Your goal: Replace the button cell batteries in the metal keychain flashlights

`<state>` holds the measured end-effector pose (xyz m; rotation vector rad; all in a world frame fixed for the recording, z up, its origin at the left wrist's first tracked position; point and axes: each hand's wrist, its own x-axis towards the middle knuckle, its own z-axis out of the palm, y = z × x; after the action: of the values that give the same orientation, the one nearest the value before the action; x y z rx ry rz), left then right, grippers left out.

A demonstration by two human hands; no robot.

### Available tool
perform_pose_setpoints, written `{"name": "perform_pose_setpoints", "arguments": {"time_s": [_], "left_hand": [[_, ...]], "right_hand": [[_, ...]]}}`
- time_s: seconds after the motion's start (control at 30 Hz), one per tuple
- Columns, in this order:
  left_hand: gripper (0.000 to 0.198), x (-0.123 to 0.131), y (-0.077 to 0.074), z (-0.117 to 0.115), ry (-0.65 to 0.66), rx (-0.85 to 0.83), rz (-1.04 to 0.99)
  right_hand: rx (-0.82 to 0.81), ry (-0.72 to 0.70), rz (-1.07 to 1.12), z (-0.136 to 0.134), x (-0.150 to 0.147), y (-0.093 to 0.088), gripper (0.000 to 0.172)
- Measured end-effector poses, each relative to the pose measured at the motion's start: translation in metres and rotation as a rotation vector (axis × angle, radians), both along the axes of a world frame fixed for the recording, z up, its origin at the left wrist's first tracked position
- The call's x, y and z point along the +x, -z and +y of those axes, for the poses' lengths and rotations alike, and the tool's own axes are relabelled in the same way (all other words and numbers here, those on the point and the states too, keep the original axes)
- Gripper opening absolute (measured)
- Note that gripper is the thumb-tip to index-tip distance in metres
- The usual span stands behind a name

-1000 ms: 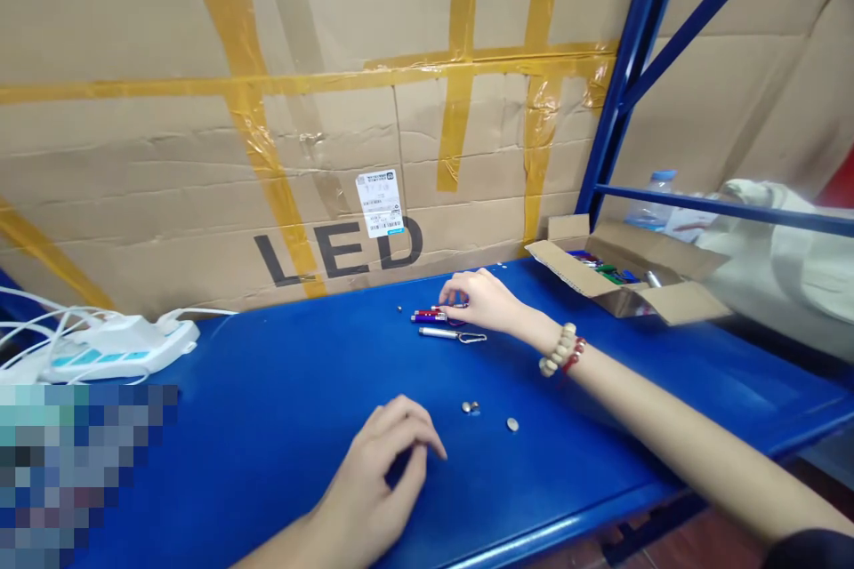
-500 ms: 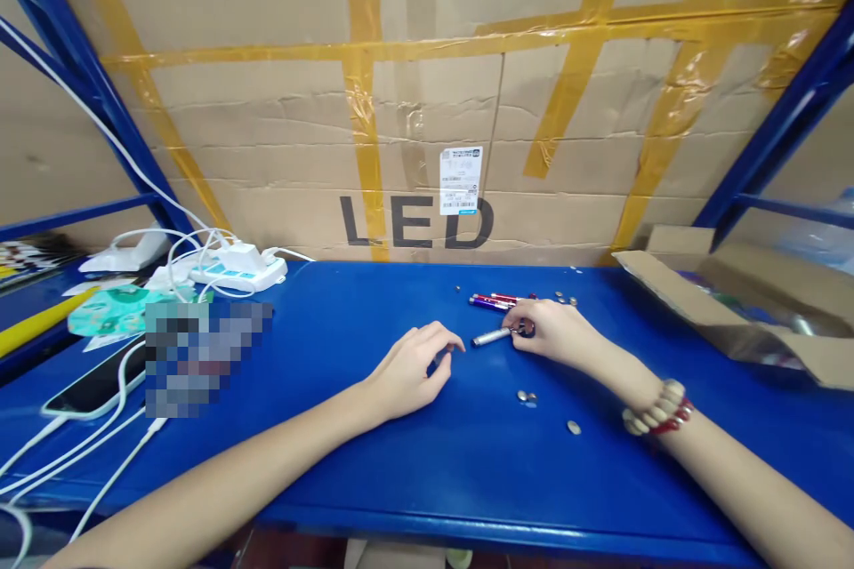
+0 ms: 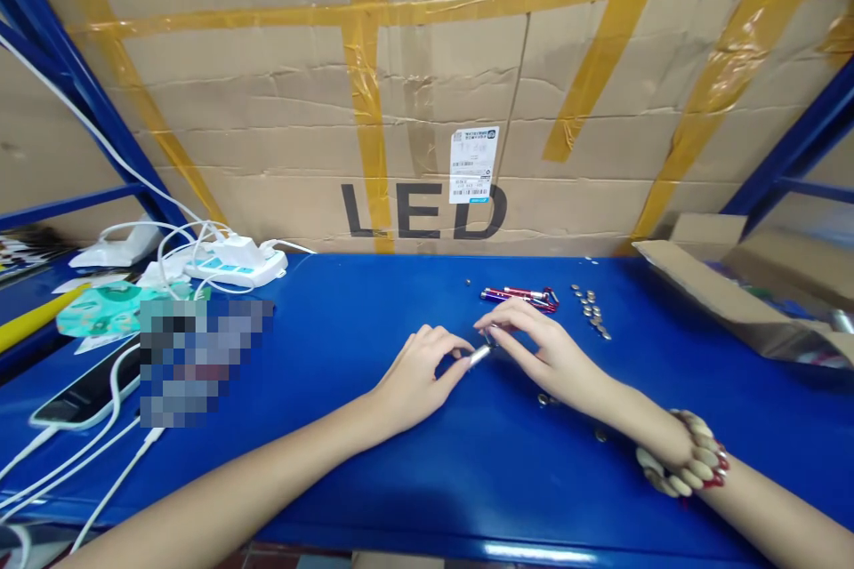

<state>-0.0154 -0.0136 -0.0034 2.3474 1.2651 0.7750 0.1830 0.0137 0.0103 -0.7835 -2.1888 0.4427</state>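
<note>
A small silver metal tube (image 3: 479, 356) lies between my two hands above the blue tabletop. My left hand (image 3: 422, 373) pinches its left end between thumb and fingers. The fingertips of my right hand (image 3: 534, 342) are closed round its other end, which they partly hide. Just behind my right hand rest slim purple and red metal tubes (image 3: 513, 295) with small clips. Several button cells (image 3: 591, 309) form a loose group to the right, and a few more (image 3: 543, 400) lie partly under my right hand and wrist.
An open cardboard box (image 3: 707, 298) stands at the right. A white power strip (image 3: 237, 267), cables, a teal packet (image 3: 100, 307) and a phone (image 3: 86, 393) are at the left. A large taped carton (image 3: 280, 151) forms the back wall.
The silver tube has moved left and nearer to me with my right hand, and my left hand has closed on it. The view has shifted slightly, uncovering more button cells.
</note>
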Motion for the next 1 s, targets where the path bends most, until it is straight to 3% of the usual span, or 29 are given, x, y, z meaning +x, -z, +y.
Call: {"name": "perform_pose_setpoints", "arguments": {"time_s": [0.2,0.5,0.7,0.87,1.0], "left_hand": [[0.018,0.000,-0.002,0.002,-0.006,-0.077,-0.090],[0.013,0.002,0.004,0.003,0.027,-0.071,-0.034],[0.012,0.001,0.002,0.004,0.003,-0.153,-0.027],[0.032,0.001,-0.004,0.006,-0.005,-0.271,-0.166],[0.031,0.002,-0.008,0.006,-0.059,-0.293,-0.293]], "right_hand": [[-0.485,-0.017,0.240,-0.004,-0.006,0.003,0.021],[-0.784,-0.090,0.534,-0.001,-0.015,0.009,0.032],[-0.793,-0.064,0.555,0.000,-0.012,0.006,0.030],[-0.764,-0.026,0.547,0.005,-0.006,0.005,0.029],[-0.770,-0.068,0.503,0.007,-0.003,0.008,0.033]]}}
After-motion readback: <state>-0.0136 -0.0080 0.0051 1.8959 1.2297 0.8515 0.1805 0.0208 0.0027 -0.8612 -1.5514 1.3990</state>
